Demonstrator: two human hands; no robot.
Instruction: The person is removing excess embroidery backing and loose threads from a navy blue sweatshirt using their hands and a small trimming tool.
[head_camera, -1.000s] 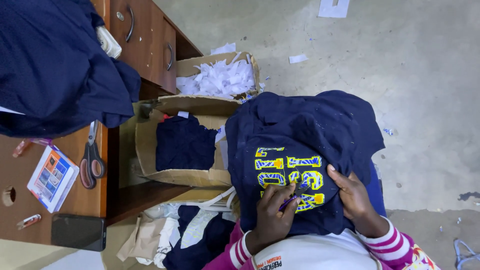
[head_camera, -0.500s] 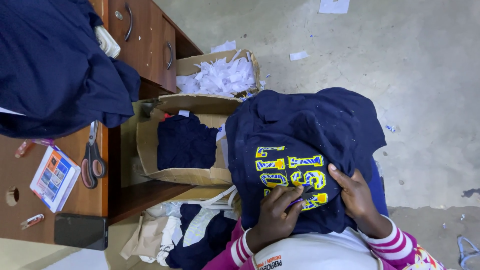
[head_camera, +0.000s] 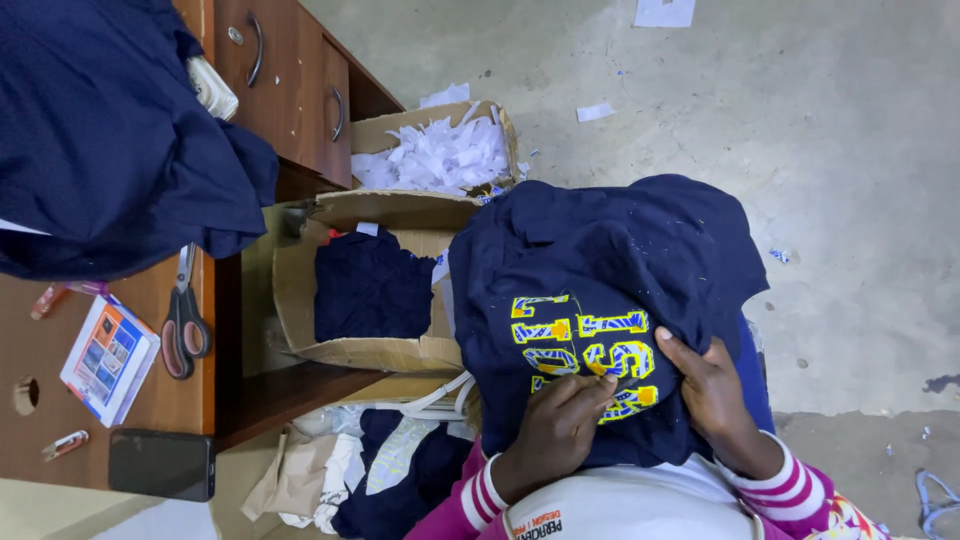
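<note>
Okay, far left first: wooden worktop (head_camera: 130, 440) with a big navy cloth heap (head_camera: 100, 130) draped over its far part. Near of the heap lie scissors (head_camera: 183, 325) with dark handles, a small colourful booklet (head_camera: 108, 358) just left of them, and a black phone (head_camera: 162, 464) at the near edge. A pen-like item sits at the left edge, too small to tell. Drawers (head_camera: 290, 90) with metal handles face right from the worktop.

Middle: open cardboard box (head_camera: 350, 350) on the floor beside the worktop, with folded navy fabric (head_camera: 370, 285) inside. Beyond it, a second box (head_camera: 400, 130) full of white paper scraps (head_camera: 440, 155). Near the first box, a pile of beige, white and navy cloth (head_camera: 370, 470) on the floor.

Right of middle: navy garment (head_camera: 610, 260) with yellow and blue lettering (head_camera: 585, 345) spread over the person's lap, lettering facing up. Left hand (head_camera: 555, 430) rests on the near part of the lettering, fingers bent and pinched at the print's edge; whether it grips a small tool or just fabric, cannot tell. Right hand (head_camera: 710, 385) lies just right of it, flat on the garment, fingers pressing the cloth down beside the lettering, not closed around anything. The two hands nearly touch over the lower letters. Striped pink and white sleeve cuffs (head_camera: 790, 485) show at both wrists.

Far right: grey concrete floor (head_camera: 850, 150) with scattered paper bits (head_camera: 595, 112).
</note>
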